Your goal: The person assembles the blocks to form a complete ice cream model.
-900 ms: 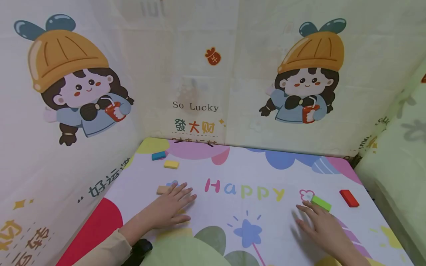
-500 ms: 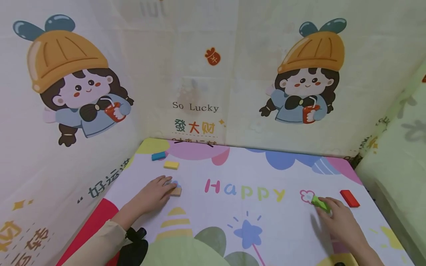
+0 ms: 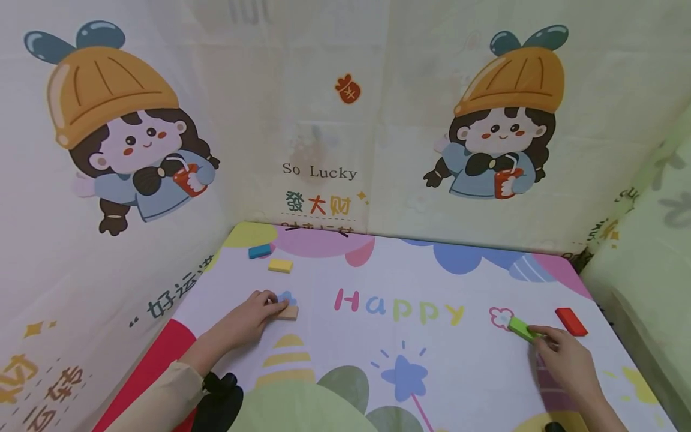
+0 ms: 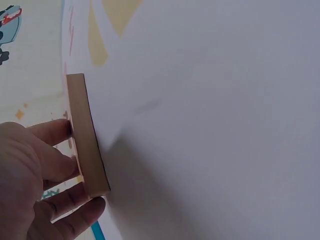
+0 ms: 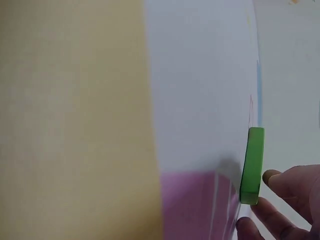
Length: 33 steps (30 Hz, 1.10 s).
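Note:
On the left of the patterned table, my left hand [image 3: 249, 318] holds a plain wooden block [image 3: 288, 312] that lies flat. The left wrist view shows its fingers [image 4: 57, 131] against the long side and one end of that wooden block [image 4: 89, 137]. To the right, a bright green block [image 3: 521, 329] lies beside a printed flower. My right hand [image 3: 567, 363] has its fingertips on the near end of it. Close up in the right wrist view, thumb and fingers [image 5: 287, 182] surround the lower end of the green block [image 5: 253, 165]; the finger contact is partly hidden.
A red block [image 3: 571, 322] lies right of the green one. Beyond the left hand are a yellow block [image 3: 281, 266] and a blue block [image 3: 260, 251]. Printed cloth walls [image 3: 399, 150] stand around the table [image 3: 372, 348].
My left hand has drawn back leftward and its spread fingers now close on the wooden block. My right hand has moved right, from the green block's left side to its near end.

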Motion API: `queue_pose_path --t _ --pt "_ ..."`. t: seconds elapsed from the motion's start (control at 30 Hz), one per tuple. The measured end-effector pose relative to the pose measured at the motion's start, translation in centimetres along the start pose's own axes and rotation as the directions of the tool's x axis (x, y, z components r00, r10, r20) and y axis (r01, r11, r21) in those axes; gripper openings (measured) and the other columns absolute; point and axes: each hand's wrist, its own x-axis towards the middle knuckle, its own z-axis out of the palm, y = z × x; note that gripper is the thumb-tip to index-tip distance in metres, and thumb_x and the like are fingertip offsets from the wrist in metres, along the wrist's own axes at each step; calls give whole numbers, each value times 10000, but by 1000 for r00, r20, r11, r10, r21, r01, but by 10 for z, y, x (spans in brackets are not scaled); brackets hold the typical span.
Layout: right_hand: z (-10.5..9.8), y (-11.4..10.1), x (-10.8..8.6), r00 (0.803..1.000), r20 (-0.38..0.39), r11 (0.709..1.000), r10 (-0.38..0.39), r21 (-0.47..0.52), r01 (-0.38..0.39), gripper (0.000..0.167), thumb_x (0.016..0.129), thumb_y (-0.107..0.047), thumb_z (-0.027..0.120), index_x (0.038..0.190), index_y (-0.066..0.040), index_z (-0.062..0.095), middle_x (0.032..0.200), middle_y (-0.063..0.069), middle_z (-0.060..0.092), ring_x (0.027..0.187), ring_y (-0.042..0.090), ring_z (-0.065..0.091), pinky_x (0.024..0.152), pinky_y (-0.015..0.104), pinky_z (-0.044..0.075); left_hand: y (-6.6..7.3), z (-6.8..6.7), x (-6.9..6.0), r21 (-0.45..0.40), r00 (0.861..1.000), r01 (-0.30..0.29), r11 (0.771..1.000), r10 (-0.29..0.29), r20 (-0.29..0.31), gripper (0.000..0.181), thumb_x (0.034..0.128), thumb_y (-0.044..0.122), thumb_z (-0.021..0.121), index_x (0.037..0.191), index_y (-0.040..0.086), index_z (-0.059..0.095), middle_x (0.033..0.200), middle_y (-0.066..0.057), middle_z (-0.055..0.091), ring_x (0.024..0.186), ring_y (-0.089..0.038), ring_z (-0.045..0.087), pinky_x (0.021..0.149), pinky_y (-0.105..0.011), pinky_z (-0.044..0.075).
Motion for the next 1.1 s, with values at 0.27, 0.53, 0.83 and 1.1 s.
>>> queue_pose_path --t 0.27,0.53,0.83,1.1 --pt "1 4 5 990 -25 988 140 71 -138 374 991 -178 634 1286 50 657 1142 331 685 956 385 627 607 290 433 3 -1 3 -56 999 -16 998 18 43 445 1017 106 626 1455 191 619 1137 -23 572 1015 -158 513 882 -372 546" --pt "0 5 8 981 -30 975 193 115 -189 396 982 -203 653 1286 51 656 1182 330 688 1050 443 617 667 319 425 14 -1 4 -111 995 -92 990 95 27 407 1011 65 618 1392 200 667 1116 22 593 935 -112 556 812 -316 540" --pt "1 4 6 954 20 933 299 202 -296 487 1001 -292 659 1346 50 618 1279 314 651 1106 410 561 705 330 417 27 2 5 -225 988 -116 967 135 69 390 1012 67 616 1386 166 668 1158 3 623 898 -63 549 738 -249 511" --pt "6 8 8 943 12 917 331 233 -325 485 1013 -345 650 1320 31 658 1239 290 685 1072 381 560 713 348 380 53 7 4 -312 992 -89 946 114 61 327 999 49 616 1319 62 683 1204 -26 631 911 -73 567 783 -266 532"
